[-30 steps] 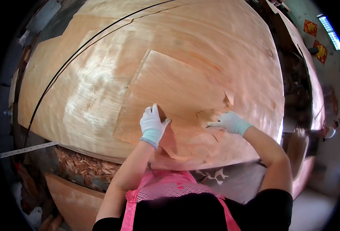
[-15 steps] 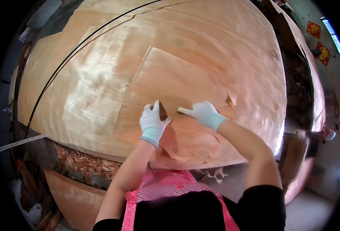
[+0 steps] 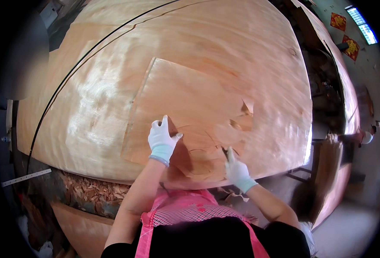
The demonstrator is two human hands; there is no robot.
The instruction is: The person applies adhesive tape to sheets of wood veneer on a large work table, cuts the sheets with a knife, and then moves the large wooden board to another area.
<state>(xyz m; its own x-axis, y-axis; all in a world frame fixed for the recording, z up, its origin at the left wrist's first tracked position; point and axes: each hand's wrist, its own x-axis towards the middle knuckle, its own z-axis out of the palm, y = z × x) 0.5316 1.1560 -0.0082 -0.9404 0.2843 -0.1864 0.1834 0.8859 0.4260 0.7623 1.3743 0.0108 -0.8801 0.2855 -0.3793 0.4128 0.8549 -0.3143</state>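
Observation:
A smaller rectangular sheet of thin wood veneer (image 3: 185, 92) lies on a large pale veneer sheet (image 3: 108, 77). On the smaller sheet my white-gloved left hand (image 3: 160, 141) presses down, its thumb and forefinger stretched apart; a small dark spot shows by its fingertips. My gloved right hand (image 3: 238, 173) is near the front edge, closed around a small dark tool (image 3: 225, 153), whose exact kind I cannot make out. Curved cut lines and loose strips (image 3: 203, 155) show between the hands. A torn flap (image 3: 247, 107) curls up at the sheet's right.
A thin black rod (image 3: 76, 64) arcs over the large sheet at the left. A pale perforated strip (image 3: 26, 177) sticks out at the near left. Wood scraps (image 3: 95, 191) lie heaped below the front edge. Another stack of sheets (image 3: 347, 81) stands at the right.
My right hand has swept from the sheet's middle toward me and slightly right, to the front edge. A long curved cut line now shows. My left hand stays on the sheet.

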